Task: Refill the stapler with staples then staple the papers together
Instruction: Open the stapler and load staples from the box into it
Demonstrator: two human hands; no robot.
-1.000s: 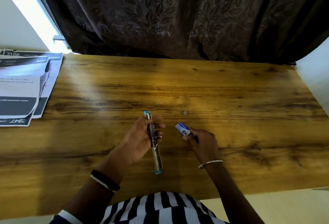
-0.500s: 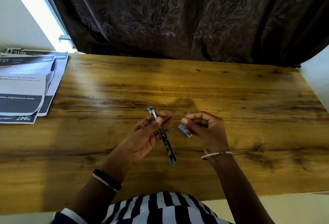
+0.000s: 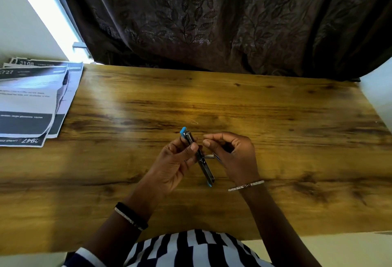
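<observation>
- Here, left hand (image 3: pixel 174 160) fingers (image 3: pixel 192 147) clench the opened stapler (image 3: pixel 203 165), held over mid-desk (image 3: pixel 275 129), one blue tip pointing away.
- Right hand (image 3: pixel 237 156) pinches a silvery staple strip (image 3: pixel 209 156) that touches the stapler's rail.
- Papers (image 3: pixel 31 101) lie stacked at the desk's left edge, well apart.

Two grips: left grip (image 3: pixel 172 161), right grip (image 3: pixel 237 156). One stapler (image 3: pixel 205 169), held in the left grip. One small box (image 3: pixel 219 159), mostly hidden in the right grip. One loose staple (image 3: pixel 194 122) just beyond them. One pile of papers (image 3: pixel 27 101), at least three sheets, far left of the left grip. One counter (image 3: pixel 275 129).
</observation>
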